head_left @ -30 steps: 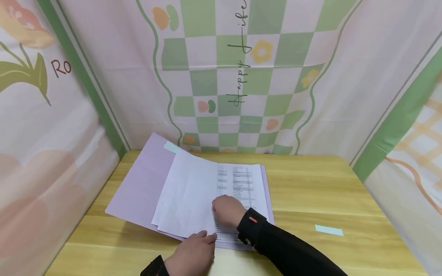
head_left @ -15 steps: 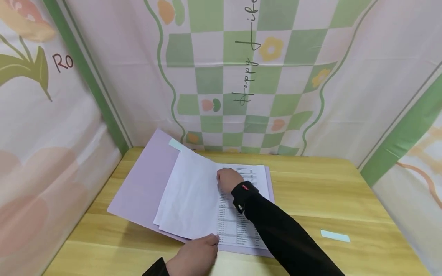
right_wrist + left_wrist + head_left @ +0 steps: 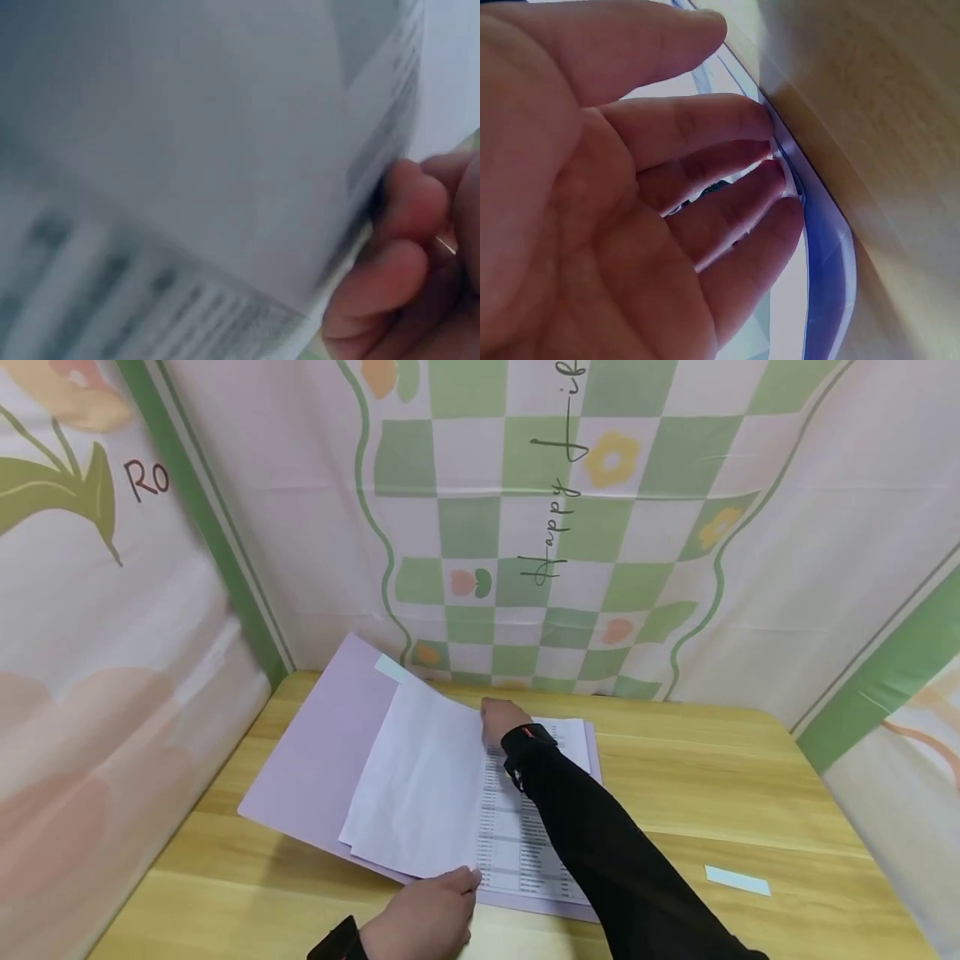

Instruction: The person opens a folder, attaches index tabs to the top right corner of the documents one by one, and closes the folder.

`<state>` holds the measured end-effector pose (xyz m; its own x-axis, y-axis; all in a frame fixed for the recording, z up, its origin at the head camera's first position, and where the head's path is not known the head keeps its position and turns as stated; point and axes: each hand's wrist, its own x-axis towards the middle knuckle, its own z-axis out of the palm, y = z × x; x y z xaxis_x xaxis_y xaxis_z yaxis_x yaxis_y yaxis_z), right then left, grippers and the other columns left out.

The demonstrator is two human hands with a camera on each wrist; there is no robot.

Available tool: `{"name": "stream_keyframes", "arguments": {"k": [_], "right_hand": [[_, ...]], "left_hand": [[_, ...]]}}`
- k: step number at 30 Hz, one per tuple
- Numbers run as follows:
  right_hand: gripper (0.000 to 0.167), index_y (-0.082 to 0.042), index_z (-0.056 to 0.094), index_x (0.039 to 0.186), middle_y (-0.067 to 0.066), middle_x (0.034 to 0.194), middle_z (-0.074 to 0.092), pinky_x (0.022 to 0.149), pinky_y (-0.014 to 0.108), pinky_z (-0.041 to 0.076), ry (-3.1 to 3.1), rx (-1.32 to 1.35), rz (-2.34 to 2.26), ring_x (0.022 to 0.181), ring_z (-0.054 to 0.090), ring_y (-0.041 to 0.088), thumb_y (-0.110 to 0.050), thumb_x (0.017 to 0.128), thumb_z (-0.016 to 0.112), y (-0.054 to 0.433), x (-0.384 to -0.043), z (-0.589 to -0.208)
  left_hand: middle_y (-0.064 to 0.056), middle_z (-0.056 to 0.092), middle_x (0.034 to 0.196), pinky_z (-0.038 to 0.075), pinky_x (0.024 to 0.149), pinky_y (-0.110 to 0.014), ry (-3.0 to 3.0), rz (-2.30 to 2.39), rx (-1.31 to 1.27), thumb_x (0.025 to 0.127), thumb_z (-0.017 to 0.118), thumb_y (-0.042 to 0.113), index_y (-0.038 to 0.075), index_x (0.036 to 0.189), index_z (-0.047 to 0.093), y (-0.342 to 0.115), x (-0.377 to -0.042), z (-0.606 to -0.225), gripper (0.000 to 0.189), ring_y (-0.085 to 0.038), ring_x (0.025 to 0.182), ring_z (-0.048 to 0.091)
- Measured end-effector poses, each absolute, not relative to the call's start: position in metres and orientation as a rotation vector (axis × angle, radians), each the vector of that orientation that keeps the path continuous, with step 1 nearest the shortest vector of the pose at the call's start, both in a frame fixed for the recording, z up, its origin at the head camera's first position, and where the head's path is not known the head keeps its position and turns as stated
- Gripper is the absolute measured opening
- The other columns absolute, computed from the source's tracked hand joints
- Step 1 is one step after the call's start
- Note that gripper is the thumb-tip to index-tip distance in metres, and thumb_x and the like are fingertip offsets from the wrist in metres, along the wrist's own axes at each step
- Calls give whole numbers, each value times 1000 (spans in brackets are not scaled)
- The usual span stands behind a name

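Observation:
A lilac folder (image 3: 315, 760) lies opened on the table, its left cover lifted off the surface. Inside are white sheets; the turned page (image 3: 420, 785) leans left, and a printed table of text fills the right-hand page (image 3: 517, 852). My left hand (image 3: 427, 914) is at the folder's lower edge near the fold. In the left wrist view its fingers (image 3: 682, 131) are extended, tips touching that edge. My right hand (image 3: 504, 720) is at the top of the fold. In the right wrist view its fingers (image 3: 412, 202) are curled against the paper, with nothing visibly pinched.
A pale blue strip (image 3: 388, 668) is at the top of the left cover. Another pale strip (image 3: 737, 881) lies on the wooden table (image 3: 690, 777) at the right. Patterned curtains (image 3: 300, 510) enclose the table at the back and sides.
My right hand has slid up along the fold, from the middle of the page to its top edge. The left hand has stayed at the lower edge.

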<state>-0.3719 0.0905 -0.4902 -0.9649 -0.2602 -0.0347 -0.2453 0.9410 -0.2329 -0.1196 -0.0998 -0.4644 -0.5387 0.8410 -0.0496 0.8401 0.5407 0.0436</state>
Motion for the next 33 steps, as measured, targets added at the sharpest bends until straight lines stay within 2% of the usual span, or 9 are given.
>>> {"name": "stream_keyframes", "arguments": {"k": [2,5,8,12,18,26,33], "right_hand": [[5,-11,62,87,1,79,60,73,37,50,3004,-456,-329,77,59,22,-8,89,66,93,-366,-486],[9,-13,64,83,-2,79,60,76,34,49,2954,-555,-284,77,58,18,-9,91,64,93,-349,-481],[12,-14,64,81,-1,79,60,76,36,48,2895,-587,-326,77,57,19,-9,93,63,87,-317,-472],[16,-17,64,79,-4,75,57,71,35,47,2874,-670,-341,72,53,17,-10,94,61,80,-270,-464],[19,-19,62,75,-7,68,52,64,30,44,2802,-851,-298,66,49,14,-11,92,63,65,-215,-461],[17,-19,64,71,-10,64,52,58,26,44,2667,-841,-318,60,50,8,-14,85,70,58,-174,-461],[20,-18,61,66,-8,62,51,57,25,42,2631,-742,-416,59,49,9,-14,83,70,62,-164,-463]], "left_hand": [[7,63,121,41,94,-18,2725,4,1445,88,73,29,9,102,77,-99,-119,-464,25,-9,116,52],[5,55,110,42,82,-22,2754,-14,1347,86,75,32,12,95,74,-98,-117,-463,23,-11,99,47],[4,46,102,40,79,-27,2756,-60,1274,85,76,36,14,97,72,-98,-116,-462,25,-14,92,39],[2,53,113,43,89,-34,2759,-83,1242,86,74,40,16,116,73,-102,-114,-464,38,-16,101,45],[-1,54,118,44,93,-36,2829,-76,1309,86,73,38,17,120,72,-108,-112,-469,40,-19,108,49],[-6,56,120,44,93,-35,2853,9,1320,82,74,32,18,113,74,-107,-111,-472,34,-22,112,51],[-1,58,100,45,81,-30,2838,142,1403,81,73,25,15,91,74,-108,-114,-470,14,-15,92,53]]}}
